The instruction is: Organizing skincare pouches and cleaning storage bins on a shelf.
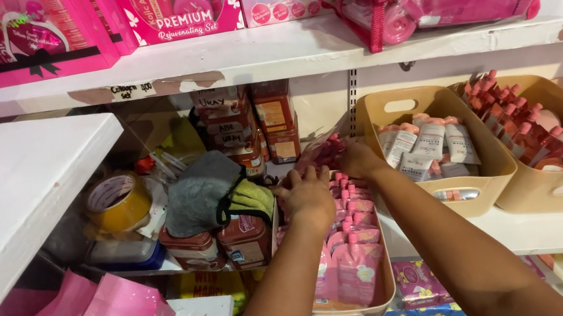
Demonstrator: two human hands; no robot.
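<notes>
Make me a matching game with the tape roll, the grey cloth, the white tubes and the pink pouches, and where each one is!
Things:
1. tape roll
2. grey cloth
3. white tubes
4. pink pouches

Places:
A. in the beige bin under both hands
B. in the beige bin right of the hands
C. draped over the brown jars
D. far left on the low shelf, beside the cloth

Pairs: 1-D, 2-C, 3-B, 4-A

The left hand and right hand reach over the pouches.
</notes>
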